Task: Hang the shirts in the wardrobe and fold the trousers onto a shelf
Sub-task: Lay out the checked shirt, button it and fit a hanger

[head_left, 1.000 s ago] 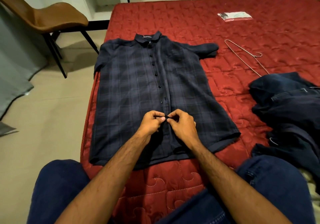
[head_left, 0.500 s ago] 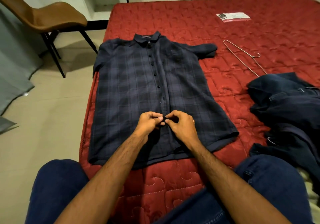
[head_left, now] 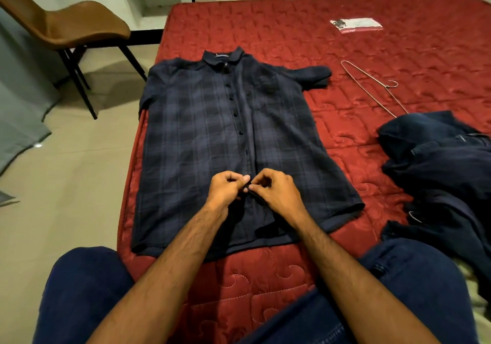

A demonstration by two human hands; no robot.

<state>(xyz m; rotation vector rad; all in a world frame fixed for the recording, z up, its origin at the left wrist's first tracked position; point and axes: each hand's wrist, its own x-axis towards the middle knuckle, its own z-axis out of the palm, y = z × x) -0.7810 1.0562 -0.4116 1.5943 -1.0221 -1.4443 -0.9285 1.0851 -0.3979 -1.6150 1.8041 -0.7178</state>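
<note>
Dark navy checked shirt lies flat on red quilted bed, collar far from person, front side up. Step in hand, as I judge: buttoning lower part of placket before hanging. Upper buttons look closed; hem part below hands looks open. Left hand and right hand meet at placket, fingers curled, each grip pinching shirt edge; button itself hidden. Next move probably needs push of button through hole, then wire hanger, lying apart on bed. Dark trousers in heap at right, not folded.
</note>
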